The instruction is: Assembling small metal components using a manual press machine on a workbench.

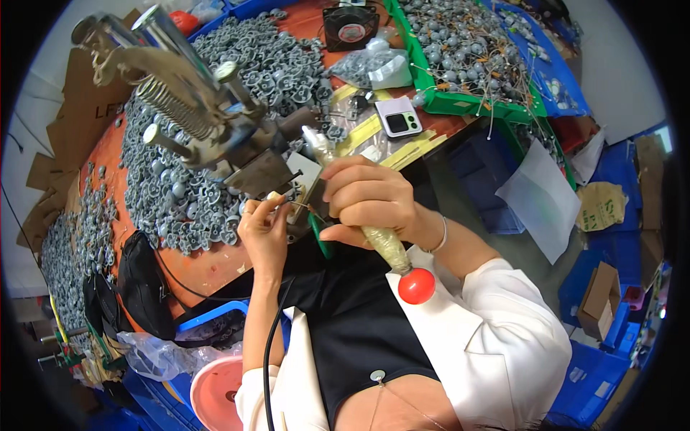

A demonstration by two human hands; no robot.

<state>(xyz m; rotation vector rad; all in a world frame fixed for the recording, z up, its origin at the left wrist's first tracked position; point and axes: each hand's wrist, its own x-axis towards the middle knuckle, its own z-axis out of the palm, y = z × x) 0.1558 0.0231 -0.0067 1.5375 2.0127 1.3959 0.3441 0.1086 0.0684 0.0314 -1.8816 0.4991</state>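
Under the press, where our hands meet, little is clear: the small part pinched between our left hand's fingertips is too tiny to identify, and the right hand hides the die beneath the press head. We cannot tell what the thin wire-like piece between the two hands is.

Our right hand is closed in a full fist around the press lever, a long handle wrapped in clear tape and tipped with a red ball knob near our chest. Our left hand is nearly closed, thumb and forefinger nipping the small part just beside the press base.

Grey moulded parts lie heaped on the orange table around the press. Farther back, a green tray holds grey wired components, beside a clear bag. A brown cardboard box stands at lower right, near blue crates.
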